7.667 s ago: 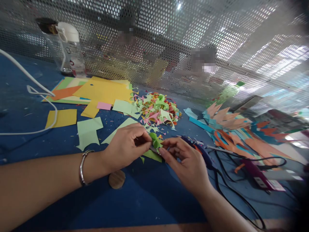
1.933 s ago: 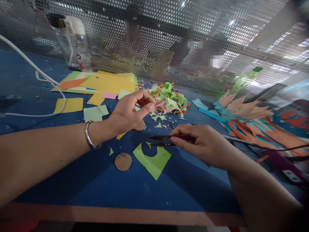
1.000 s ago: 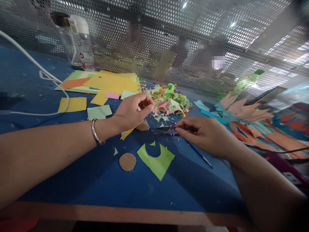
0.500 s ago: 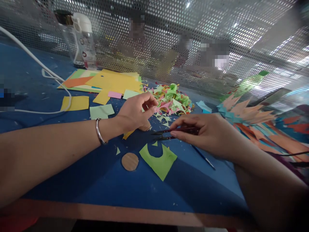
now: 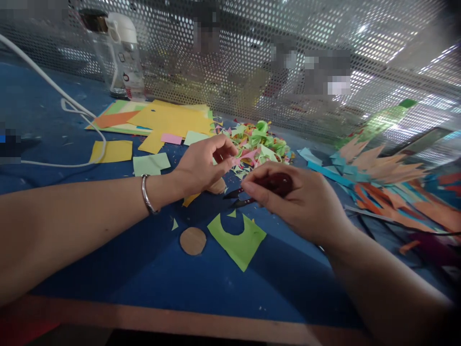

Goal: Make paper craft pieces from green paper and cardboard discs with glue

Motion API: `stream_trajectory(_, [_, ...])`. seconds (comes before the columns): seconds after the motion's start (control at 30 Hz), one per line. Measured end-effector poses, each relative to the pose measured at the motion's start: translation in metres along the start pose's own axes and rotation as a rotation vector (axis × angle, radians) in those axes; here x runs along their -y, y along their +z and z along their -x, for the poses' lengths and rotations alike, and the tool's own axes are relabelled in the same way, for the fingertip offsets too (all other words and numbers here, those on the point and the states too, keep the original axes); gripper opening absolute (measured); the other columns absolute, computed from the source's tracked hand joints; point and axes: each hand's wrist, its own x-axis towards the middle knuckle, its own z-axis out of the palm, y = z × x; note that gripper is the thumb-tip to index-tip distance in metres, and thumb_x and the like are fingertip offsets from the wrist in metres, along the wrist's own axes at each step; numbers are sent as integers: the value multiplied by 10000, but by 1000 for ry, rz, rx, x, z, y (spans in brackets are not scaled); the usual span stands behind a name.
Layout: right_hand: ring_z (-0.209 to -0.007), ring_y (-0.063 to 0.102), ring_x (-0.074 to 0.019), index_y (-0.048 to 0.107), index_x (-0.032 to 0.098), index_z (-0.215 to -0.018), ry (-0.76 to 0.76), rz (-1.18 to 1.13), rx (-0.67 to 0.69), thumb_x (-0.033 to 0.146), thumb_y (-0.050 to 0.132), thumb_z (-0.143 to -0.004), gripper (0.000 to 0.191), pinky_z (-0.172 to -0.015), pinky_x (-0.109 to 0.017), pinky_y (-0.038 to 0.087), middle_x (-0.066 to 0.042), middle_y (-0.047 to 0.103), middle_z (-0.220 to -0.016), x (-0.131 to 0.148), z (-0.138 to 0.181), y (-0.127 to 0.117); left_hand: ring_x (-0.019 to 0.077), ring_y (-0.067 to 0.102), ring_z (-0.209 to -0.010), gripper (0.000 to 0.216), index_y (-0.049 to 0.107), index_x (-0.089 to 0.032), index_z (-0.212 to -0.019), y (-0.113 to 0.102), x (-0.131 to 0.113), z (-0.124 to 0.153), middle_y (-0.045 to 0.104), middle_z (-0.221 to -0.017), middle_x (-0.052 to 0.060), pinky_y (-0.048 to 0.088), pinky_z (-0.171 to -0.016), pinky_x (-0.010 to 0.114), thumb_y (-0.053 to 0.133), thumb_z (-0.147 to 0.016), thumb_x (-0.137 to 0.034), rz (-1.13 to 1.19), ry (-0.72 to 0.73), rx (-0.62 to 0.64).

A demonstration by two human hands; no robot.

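Note:
My left hand [image 5: 211, 161] is over the middle of the blue table, thumb and fingertips drawn together in a pinch; I cannot make out what is between them. Just under it lies a brown disc [image 5: 218, 187], partly covered. Dark red thread snips [image 5: 275, 182] are in my right hand [image 5: 300, 197], their black blades apart and aimed left. Below the blades is a green paper piece [image 5: 239, 247] with a round cut-out. A second brown disc [image 5: 193, 241] rests to its left, and a yellow paper bit [image 5: 190, 200] shows beneath my left wrist.
Behind my hands is a heap of paper scraps [image 5: 261, 142]. Yellow sheets [image 5: 176, 117] are stacked at back left, near two bottles [image 5: 131, 67]. A white cable [image 5: 46, 74] crosses the left side. Spiky paper pieces [image 5: 382, 166] lie right, before a perforated metal screen [image 5: 237, 62].
My right hand has turned, so the snips' handles now sit in the palm and the blades angle down-left. The left hand has barely moved.

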Motion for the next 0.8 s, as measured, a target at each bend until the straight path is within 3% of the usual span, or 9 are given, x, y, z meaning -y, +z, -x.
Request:
stream_trajectory(0.23, [-528, 565, -92, 674, 197, -808, -11, 106, -35, 295, 626, -880, 130, -511, -210, 421, 28, 651, -626, -6, 9, -7, 121, 611, -733, 77, 634, -169, -880, 0, 1, 0, 676, -796, 4, 494, -715, 263, 615, -808, -187, -6, 14, -7])
stream_trajectory(0.6, [-509, 556, -103, 660, 193, -826, 42, 31, -17, 332, 616, -886, 158, -495, -226, 417, 22, 625, -632, -11, 4, -2, 124, 611, -728, 81, 629, -175, -883, 0, -2, 0, 678, -800, 5, 493, -716, 273, 603, -814, -208, -22, -2, 13])
stream_trajectory(0.8, [-541, 542, -126, 652, 198, -832, 84, 190, -295, 373, 618, -885, 186, -533, -259, 415, 8, 603, -627, -36, -7, -7, 130, 614, -756, 86, 617, -184, -907, -2, -1, -2, 677, -821, 14, 497, -723, 278, 578, -833, -201, -41, 19, -80])
